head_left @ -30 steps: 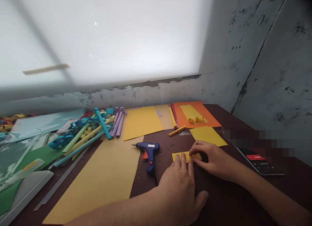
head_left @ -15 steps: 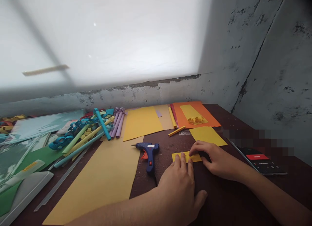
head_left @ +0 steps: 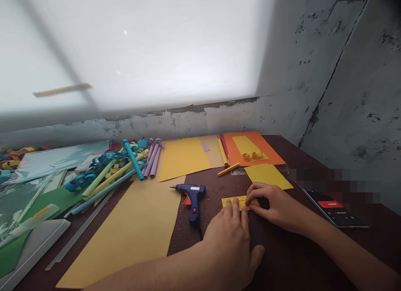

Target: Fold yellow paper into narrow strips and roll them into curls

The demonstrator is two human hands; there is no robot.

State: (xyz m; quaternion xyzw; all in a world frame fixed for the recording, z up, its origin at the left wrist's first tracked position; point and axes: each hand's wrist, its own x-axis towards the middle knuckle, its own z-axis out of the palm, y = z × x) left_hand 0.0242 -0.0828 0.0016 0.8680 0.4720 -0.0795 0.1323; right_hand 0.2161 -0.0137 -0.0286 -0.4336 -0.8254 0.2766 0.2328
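While the left hand (head_left: 232,241) spreads flat, fingertips pressing a yellow paper strip (head_left: 241,201) on the dark table (head_left: 213,197), the right hand (head_left: 272,204) pinches it; probably light, easily creased, best held by edges.

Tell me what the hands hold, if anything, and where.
The left hand presses the small yellow paper around its middle; the right hand is at its right end, but whether it pinches cannot be told.

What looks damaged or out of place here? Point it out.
The wall looks damaged: its paint has flaked, leaving dark patches. At left, blue paper curls lie tangled among paper tubes, an untidy heap. The yellow paper under the left hand shows nothing odd.
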